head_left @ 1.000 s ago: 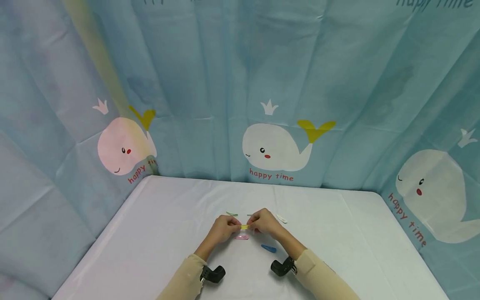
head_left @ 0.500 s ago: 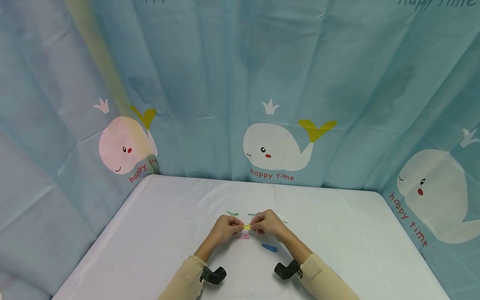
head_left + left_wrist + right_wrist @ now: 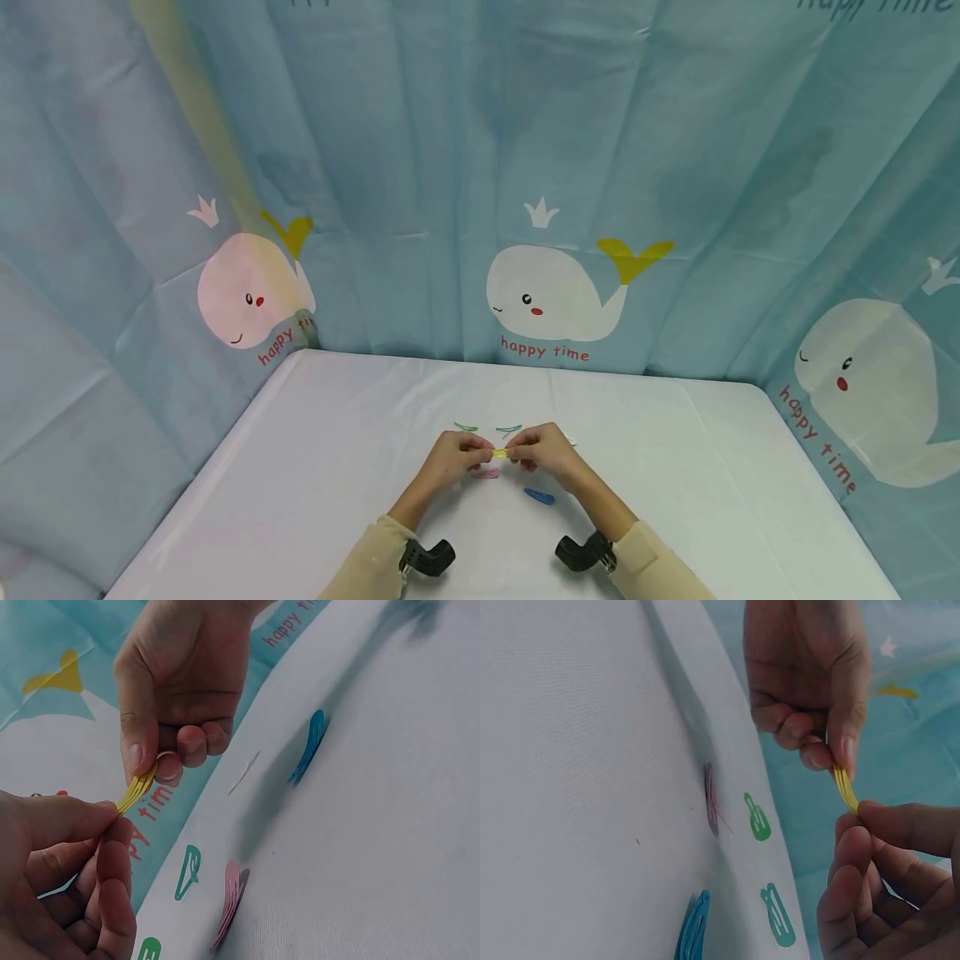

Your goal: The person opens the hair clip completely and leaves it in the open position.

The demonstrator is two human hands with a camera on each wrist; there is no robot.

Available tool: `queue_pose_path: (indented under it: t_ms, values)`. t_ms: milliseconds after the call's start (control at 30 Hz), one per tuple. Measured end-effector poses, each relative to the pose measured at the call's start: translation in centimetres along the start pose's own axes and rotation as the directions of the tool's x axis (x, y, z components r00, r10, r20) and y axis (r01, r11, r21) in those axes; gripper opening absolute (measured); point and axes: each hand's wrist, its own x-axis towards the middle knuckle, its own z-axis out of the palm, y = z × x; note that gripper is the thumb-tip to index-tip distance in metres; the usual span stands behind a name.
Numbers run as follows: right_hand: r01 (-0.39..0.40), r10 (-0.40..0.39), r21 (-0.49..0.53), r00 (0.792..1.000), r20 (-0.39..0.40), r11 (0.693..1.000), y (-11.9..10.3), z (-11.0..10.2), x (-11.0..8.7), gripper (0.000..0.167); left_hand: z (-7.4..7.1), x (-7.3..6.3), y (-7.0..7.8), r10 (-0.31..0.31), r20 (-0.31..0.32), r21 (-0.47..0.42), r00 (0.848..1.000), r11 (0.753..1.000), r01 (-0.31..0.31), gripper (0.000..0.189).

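Yellow clip (image 3: 500,453): I see its long axis roughly parallel to the far edge of the table (image 3: 690,475), left hand (image 3: 452,457) and right hand (image 3: 546,448) pinching opposite ends.

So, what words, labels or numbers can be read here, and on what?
"happy time": red, on the curtain, under the middle whale.
"happy time": under the right whale.
"happy ti": under the left whale; rest not visible.
"happy time": curtain's top right, letters partly cut off.
Top-left curtain letters: too cut off to read.
Left wrist view: red "happy time" only in part.
No writing legible on the yellow hair clip or other hair clips.
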Motion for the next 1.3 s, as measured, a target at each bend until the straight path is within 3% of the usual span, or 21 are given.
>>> queue_pose_path:
  t_ms: [133, 467, 1300]
  values:
    - [-0.012, 0.012, 0.022, 1.0, 0.003, 1.0, 0.1, -0.3, -0.5, 0.017, 0.2, -0.3, 0.4, -0.02, 0.018, -0.018, 1.0, 1.0, 0.02, 0.017]
    - [-0.005, 0.004, 0.041, 1.0, 0.012, 0.999, 0.0, -0.7, -1.6, 0.022, 0.6, -0.6, 1.0, -0.061, 0.081, -0.181, 0.995, 0.981, 0.075, 0.018]
    - [-0.008, 0.008, 0.096, 1.0, -0.002, 0.995, 0.4, -1.2, -3.1, 0.024, 1.1, -1.4, 1.7, -0.045, 0.12, -0.129, 0.992, 0.99, 0.06, 0.017]
